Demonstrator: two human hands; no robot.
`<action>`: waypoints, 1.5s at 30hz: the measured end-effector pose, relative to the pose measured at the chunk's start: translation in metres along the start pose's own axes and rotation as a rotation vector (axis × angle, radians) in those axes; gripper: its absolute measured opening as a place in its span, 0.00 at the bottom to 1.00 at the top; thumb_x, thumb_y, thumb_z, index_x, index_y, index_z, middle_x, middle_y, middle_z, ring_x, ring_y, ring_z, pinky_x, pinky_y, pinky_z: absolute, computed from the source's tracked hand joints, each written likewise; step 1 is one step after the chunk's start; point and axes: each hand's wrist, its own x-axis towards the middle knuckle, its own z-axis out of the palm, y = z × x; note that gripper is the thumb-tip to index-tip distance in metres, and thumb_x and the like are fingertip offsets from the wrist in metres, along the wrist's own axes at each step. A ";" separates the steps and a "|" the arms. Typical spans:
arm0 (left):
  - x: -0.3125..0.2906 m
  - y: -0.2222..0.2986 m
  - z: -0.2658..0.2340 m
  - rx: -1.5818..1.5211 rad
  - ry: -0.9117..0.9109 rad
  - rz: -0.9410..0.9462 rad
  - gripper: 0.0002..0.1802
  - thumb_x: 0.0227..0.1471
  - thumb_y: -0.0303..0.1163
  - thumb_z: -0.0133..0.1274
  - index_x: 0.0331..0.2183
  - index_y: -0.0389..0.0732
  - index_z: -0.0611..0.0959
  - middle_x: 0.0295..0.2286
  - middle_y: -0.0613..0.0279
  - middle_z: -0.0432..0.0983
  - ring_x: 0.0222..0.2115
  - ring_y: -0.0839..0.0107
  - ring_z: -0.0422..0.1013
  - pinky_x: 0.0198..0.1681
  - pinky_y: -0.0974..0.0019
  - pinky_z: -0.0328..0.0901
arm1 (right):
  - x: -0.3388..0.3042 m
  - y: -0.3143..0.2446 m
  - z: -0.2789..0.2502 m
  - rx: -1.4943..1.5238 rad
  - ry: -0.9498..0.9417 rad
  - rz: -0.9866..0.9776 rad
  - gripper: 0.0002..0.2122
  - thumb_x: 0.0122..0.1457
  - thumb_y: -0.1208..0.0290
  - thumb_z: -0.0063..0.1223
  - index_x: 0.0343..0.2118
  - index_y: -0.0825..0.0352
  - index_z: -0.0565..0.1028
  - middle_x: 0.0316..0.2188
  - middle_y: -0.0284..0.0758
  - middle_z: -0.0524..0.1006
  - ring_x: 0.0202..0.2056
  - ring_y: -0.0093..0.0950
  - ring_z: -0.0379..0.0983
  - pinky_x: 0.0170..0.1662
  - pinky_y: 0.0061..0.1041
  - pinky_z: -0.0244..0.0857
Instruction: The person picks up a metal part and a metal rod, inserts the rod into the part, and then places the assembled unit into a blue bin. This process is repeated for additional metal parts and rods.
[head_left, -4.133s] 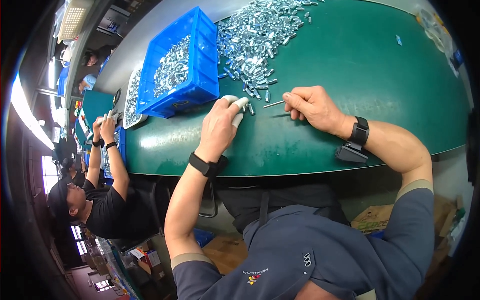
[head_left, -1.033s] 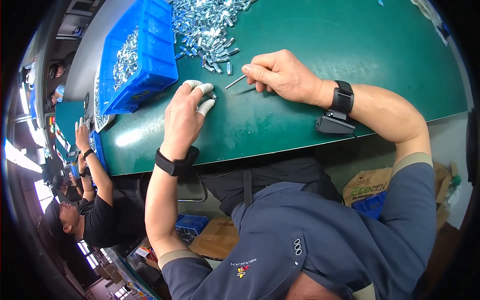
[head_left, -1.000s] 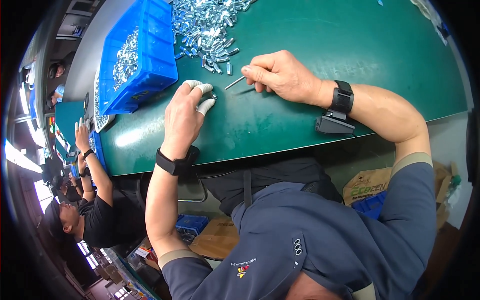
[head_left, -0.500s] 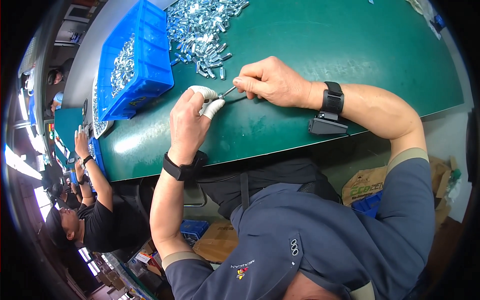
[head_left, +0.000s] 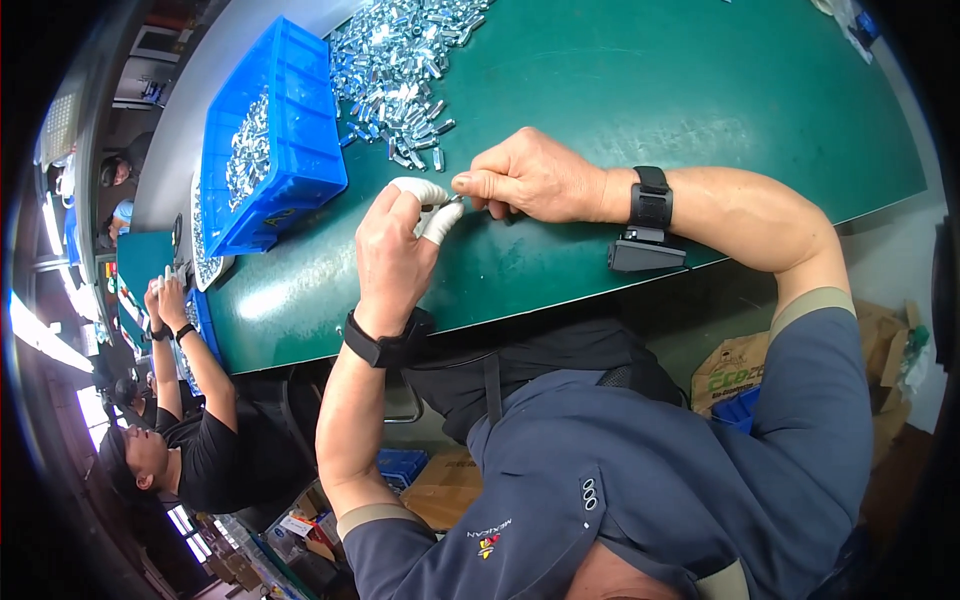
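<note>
My left hand [head_left: 388, 255] is closed in a pinch, with white wrappings on its thumb and forefinger. A small silver metal part sits between those two fingertips, mostly hidden by them. Against it, my right hand [head_left: 535, 178] pinches a thin metal rod [head_left: 457, 198], of which only a short bit shows between the hands. Both hands meet just above the green table. Beyond them lies a loose pile of shiny metal sleeve-like pieces [head_left: 400, 80]. To the left stands a blue plastic bin [head_left: 310, 135] holding many small metal parts [head_left: 248, 155].
The green tabletop [head_left: 690, 90] reaches far to the right. A white tray [head_left: 208, 268] of small parts is wedged beside the bin. At the left, a co-worker [head_left: 215, 430] in black sits with both hands raised together. Cardboard boxes [head_left: 445, 490] stand under the table.
My hands have come closer together, and less of the rod shows between them. The left hand has shifted slightly right. The co-worker's hands have come together.
</note>
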 end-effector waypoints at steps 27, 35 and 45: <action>0.017 -0.062 -0.017 0.084 -0.051 -0.225 0.09 0.50 0.25 0.63 0.36 0.38 0.83 0.33 0.56 0.78 0.35 0.61 0.76 0.38 0.62 0.69 | 0.004 0.002 -0.003 0.177 0.177 0.080 0.18 0.69 0.57 0.50 0.31 0.68 0.79 0.21 0.28 0.77 0.24 0.15 0.70 0.28 0.17 0.65; 0.006 -0.045 -0.018 -0.062 -0.002 -0.190 0.09 0.49 0.22 0.64 0.35 0.38 0.84 0.33 0.59 0.78 0.33 0.64 0.75 0.35 0.65 0.69 | 0.007 0.005 0.000 0.038 0.172 0.028 0.12 0.68 0.65 0.52 0.35 0.69 0.79 0.24 0.30 0.78 0.25 0.18 0.70 0.30 0.21 0.65; 0.013 -0.050 -0.021 -0.328 -0.107 -0.132 0.11 0.47 0.19 0.64 0.37 0.38 0.85 0.34 0.59 0.79 0.32 0.67 0.75 0.34 0.66 0.70 | 0.007 0.001 -0.007 -0.053 0.144 0.045 0.09 0.68 0.70 0.51 0.34 0.70 0.78 0.25 0.34 0.78 0.27 0.24 0.74 0.32 0.25 0.68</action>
